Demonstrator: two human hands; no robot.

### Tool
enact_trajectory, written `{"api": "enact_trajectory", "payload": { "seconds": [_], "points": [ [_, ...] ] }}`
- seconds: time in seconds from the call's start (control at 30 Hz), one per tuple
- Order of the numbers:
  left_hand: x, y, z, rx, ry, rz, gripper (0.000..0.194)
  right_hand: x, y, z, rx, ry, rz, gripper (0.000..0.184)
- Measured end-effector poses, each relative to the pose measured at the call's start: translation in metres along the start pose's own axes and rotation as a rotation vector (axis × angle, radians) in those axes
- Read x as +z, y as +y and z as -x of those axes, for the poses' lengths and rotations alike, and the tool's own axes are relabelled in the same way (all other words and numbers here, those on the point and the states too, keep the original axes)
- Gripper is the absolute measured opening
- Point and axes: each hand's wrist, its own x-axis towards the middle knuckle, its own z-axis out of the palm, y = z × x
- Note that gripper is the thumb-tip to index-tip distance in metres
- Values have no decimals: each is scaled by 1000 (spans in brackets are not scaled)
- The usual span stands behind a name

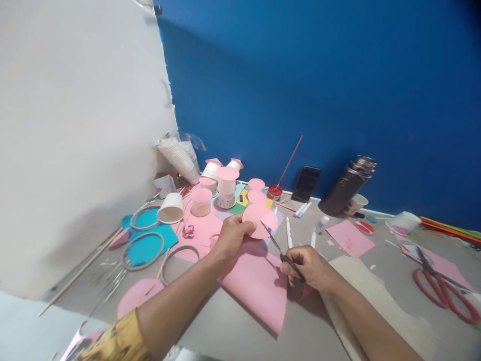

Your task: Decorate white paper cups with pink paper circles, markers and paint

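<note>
My left hand (233, 235) pinches a round pink paper piece (257, 213) between thumb and fingers, holding it above the table. In my right hand (306, 265) is a pair of black-handled scissors (287, 258), its blades reaching to the right edge of the pink paper. Below both hands lies a large pink paper sheet (257, 286) with a curled front edge. Just beyond the held piece are small pink paper circles (256, 184). Behind my left hand stand paper cups topped with pink discs (226, 185).
Wooden hoops (143, 250) and blue paper (165, 235) lie at left, near a tipped paper cup (171, 208). Toward the back wall are a phone (306, 184) and a black flask (343, 188). Red-handled scissors (443, 293) rest at right, beside cream cloth (376, 296).
</note>
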Motion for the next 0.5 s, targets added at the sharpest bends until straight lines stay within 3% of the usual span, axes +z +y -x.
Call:
{"api": "enact_trajectory", "payload": {
  "seconds": [0.23, 0.5],
  "points": [
    [-4, 4, -3, 81, 110, 23, 18, -3, 1, -4, 6, 235, 323, 52],
    [0, 9, 0, 34, -24, 71, 18, 8, -20, 5, 42, 246, 634, 38]
  ]
}}
